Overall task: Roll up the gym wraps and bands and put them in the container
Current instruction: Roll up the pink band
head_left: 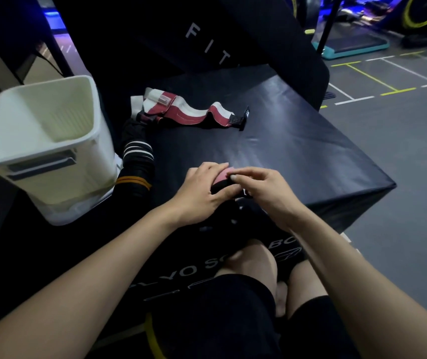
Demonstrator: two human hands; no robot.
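A black padded bench (297, 151), smooth and faintly glossy, is filling the middle of the view, its right edge falling away to grey floor marked with white and yellow lines. At the near left a cream plastic container (51, 141), tapered and open-topped with a slotted handle, is standing beside the bench edge. Just right of it, black wraps (137, 161) banded in white and orange are being left heaped. Farther back, a red-and-white wrap (191, 112) is lying unrolled and rippled, with bare bench to its right. Near the centre, a small pink-and-black roll (224, 181) is being held above the near bench edge: the left hand (202, 193) is curled round it, and the right hand (264, 193) is pinching its top with fingers (235, 177).
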